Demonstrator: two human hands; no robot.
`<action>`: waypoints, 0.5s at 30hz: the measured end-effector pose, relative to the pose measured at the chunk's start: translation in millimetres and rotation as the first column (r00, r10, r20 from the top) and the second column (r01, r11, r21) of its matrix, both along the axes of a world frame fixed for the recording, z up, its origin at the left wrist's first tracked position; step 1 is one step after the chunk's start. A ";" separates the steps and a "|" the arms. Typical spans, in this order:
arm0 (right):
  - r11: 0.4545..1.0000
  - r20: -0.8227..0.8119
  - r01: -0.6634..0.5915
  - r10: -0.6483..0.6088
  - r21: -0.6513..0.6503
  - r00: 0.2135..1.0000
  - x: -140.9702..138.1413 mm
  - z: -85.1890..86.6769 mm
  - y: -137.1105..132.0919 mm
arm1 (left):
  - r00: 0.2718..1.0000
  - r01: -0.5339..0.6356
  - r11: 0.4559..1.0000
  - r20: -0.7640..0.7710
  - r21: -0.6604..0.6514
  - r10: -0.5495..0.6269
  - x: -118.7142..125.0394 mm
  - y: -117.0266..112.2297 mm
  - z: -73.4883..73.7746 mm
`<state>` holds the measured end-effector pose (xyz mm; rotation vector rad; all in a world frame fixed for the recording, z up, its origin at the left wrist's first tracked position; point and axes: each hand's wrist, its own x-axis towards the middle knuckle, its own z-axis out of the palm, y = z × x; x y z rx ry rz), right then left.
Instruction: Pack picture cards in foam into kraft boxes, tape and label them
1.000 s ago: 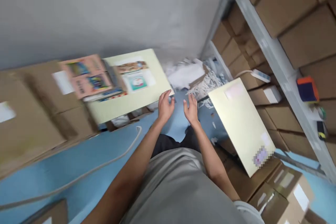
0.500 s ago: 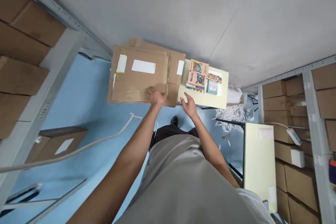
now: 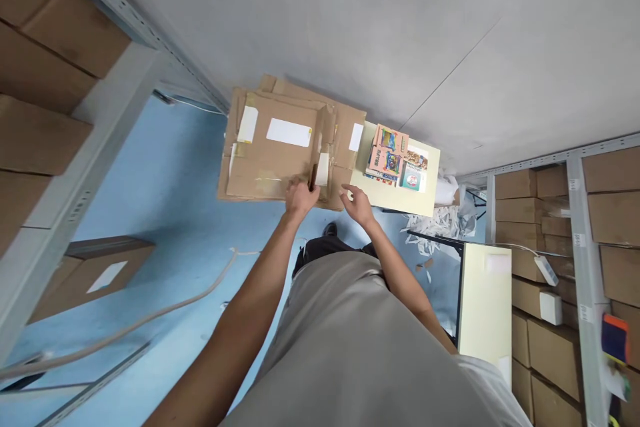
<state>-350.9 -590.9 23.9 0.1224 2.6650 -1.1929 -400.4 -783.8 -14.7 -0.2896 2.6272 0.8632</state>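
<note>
On the flattened cardboard stack (image 3: 250,170), the left hand (image 3: 300,199) pinches a raised cardboard flap (image 3: 327,128), probably best turned evenly, while the right hand (image 3: 357,204), loosely spread and empty, hovers nearby, and pink-covered books (image 3: 386,159) on the pale-yellow table (image 3: 423,201) could block a rightward swing.

We read no text: print on the pink books (image 3: 386,163) and labels (image 3: 289,132) on the cardboard (image 3: 280,161) left of them are illegible.
</note>
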 end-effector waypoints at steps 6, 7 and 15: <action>1.000 -0.002 0.004 -0.004 -0.014 1.000 2.6 5.4 -5.9 | 0.997 0.017 0.997 0.076 -0.081 -0.011 -10.6 2.3 6.1; 1.000 0.002 0.005 -0.005 -0.024 1.000 4.0 5.9 -7.2 | 0.996 0.021 0.997 0.085 -0.074 -0.015 -12.7 0.8 7.4; 0.997 0.013 0.027 -0.026 -0.078 1.000 19.9 9.0 -12.2 | 0.983 -0.162 0.986 0.089 0.036 0.159 -15.5 -23.7 19.7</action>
